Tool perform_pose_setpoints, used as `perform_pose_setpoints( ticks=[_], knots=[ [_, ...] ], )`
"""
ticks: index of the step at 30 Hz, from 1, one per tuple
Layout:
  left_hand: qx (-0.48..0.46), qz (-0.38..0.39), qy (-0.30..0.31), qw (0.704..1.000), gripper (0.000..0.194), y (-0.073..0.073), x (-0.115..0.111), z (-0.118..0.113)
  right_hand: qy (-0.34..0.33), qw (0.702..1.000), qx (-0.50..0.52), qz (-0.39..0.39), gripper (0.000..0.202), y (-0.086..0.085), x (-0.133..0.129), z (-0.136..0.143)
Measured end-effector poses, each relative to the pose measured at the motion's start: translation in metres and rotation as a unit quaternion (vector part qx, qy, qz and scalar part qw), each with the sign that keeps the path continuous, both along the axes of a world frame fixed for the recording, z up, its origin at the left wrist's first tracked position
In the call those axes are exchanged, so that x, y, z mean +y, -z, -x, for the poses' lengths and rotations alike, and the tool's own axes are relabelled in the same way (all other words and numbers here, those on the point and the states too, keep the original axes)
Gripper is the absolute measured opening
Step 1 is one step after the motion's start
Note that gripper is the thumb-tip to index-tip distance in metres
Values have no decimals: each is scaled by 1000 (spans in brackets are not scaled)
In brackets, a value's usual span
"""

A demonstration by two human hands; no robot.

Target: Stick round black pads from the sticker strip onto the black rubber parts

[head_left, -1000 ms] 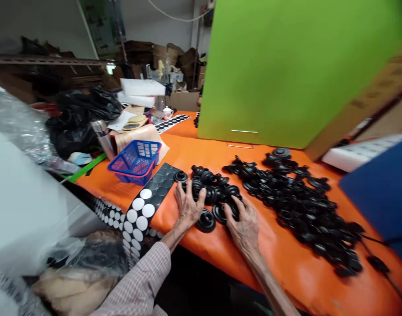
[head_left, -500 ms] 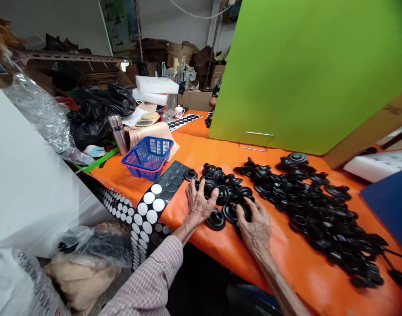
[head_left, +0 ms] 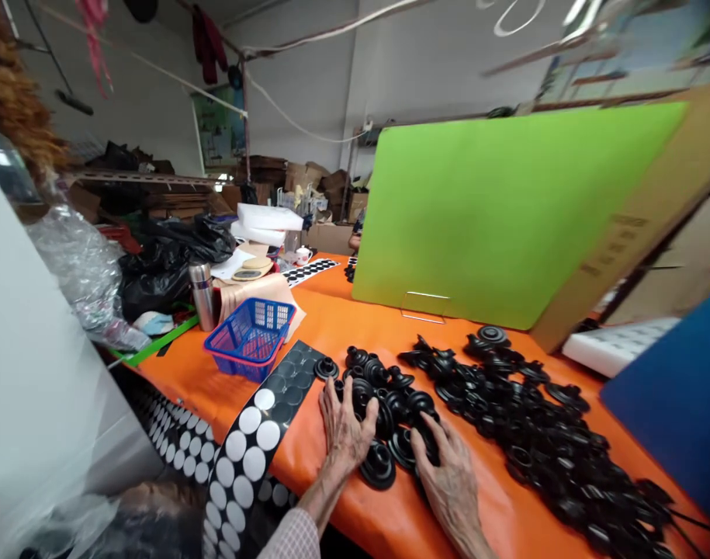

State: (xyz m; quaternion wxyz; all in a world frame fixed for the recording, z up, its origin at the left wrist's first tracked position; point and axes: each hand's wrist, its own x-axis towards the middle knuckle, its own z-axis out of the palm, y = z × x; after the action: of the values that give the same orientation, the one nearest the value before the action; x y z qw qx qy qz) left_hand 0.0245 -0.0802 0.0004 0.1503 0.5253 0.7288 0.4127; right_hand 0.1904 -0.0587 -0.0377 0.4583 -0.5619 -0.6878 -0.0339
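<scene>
My left hand (head_left: 346,428) rests with fingers spread against a small cluster of black round stepped parts (head_left: 394,405), each with a raised hub. Its fingertips touch parts at the near left of the cluster. My right hand (head_left: 448,475) curves over the cluster's near right side, thumb and fingers apart, touching the parts there; its fingertips are partly hidden. One flanged black part (head_left: 379,466) lies between the two hands at the table's front. A dark strip of round stickers (head_left: 251,435), white discs at its near end, lies left of my left hand and hangs over the edge.
A larger heap of black parts (head_left: 541,439) spreads to the right on the orange table (head_left: 325,318). A blue basket (head_left: 248,341) and a steel flask (head_left: 202,296) stand at left. An upright green board (head_left: 494,225) blocks the back; part of another person (head_left: 355,236) shows beside it.
The head view has tilted up, so the scene sits lower and more wall shows. Both hands stay at the same cluster in nearly the same pose.
</scene>
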Motion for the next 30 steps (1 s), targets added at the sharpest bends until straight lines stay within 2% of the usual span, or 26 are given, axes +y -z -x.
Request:
perform_pose_setpoints(
  ticks=[12, 15, 18, 21, 23, 25, 27, 30],
  knots=[
    [-37, -1, -5, 999, 69, -6, -7, -2, 13, 1000, 15, 22, 57, -7, -3, 6],
    [-6, -24, -26, 999, 61, -19, -12, 3, 18, 1000, 9, 15, 56, -9, -4, 8],
    [113, -72, -92, 987, 47, -47, -14, 37, 22, 1000, 13, 5, 56, -10, -6, 9],
    [253, -21, -178, 951, 53, -74, -8, 93, 23, 1000, 20, 7, 55, -11, -7, 11],
    [272, 9, -166, 948, 50, -82, -2, 130, 30, 999, 23, 15, 54, -11, -8, 12],
    [281, 36, -127, 951, 39, -82, 1, 155, 27, 999, 28, 20, 53, -11, -8, 12],
    [289, 50, -86, 952, 35, -78, 0, 169, 16, 999, 36, 22, 50, -11, -8, 12],
    [299, 55, -42, 952, 36, -81, -11, 176, 11, 998, 44, 33, 47, -13, -10, 12]
  ],
)
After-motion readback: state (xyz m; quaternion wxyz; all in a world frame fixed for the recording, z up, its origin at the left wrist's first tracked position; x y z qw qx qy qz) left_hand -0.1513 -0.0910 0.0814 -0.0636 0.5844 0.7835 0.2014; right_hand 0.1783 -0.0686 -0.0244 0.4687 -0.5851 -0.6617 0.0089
